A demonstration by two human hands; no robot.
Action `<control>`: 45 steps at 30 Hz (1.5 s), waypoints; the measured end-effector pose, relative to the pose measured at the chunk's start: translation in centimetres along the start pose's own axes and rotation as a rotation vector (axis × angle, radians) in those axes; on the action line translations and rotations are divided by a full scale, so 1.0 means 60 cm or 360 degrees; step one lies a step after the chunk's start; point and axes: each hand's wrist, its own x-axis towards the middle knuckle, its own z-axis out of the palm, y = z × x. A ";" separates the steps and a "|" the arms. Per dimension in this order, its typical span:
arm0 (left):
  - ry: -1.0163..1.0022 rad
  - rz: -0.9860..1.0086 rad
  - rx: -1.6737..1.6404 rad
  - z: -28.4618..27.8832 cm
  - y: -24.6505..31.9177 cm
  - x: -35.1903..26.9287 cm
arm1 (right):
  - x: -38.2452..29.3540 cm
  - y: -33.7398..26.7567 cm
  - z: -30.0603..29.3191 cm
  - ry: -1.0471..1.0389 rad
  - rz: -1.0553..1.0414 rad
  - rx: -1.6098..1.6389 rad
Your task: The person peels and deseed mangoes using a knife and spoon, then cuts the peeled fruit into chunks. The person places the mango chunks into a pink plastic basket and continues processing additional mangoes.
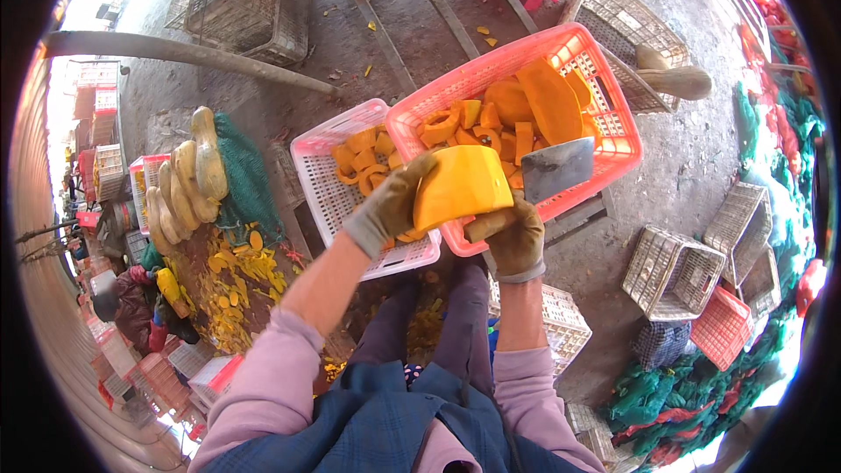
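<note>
My left hand (394, 203), in a brown work glove with a grey cuff, grips a thick piece of peeled pumpkin (463, 184) by its left side. My right hand (519, 243), gloved alike, is closed around the wooden handle (489, 225) of a cleaver. Its broad grey blade (558, 169) points away to the right, over a pink plastic crate (624, 128). Orange pumpkin chunks (506, 105) and larger slabs lie in that crate. A white plastic crate (312, 177) on the left, partly under my left arm, contains more cut pieces (364, 157).
Metal bars (447, 16) run beneath the crates. Whole long pumpkins (187, 184) lie beside green netting (246, 177) and yellow peelings (230, 282) at left. Another person (141, 309) works there with a pumpkin. Old crates (673, 272) stand on the right; a metal pole (217, 56) crosses the upper left.
</note>
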 end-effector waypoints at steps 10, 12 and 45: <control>0.0485 0.0471 -0.0147 -0.040 0.013 0.035 | -0.061 -0.075 0.175 0.0587 -0.0340 -0.1797; 0.0456 0.0323 -0.0296 -0.033 0.016 0.044 | -0.074 -0.071 0.183 0.0711 -0.0422 -0.2051; 0.0857 -0.0100 0.2075 -0.158 -0.014 0.239 | 0.023 -0.161 -0.118 0.1197 -0.0496 -0.1340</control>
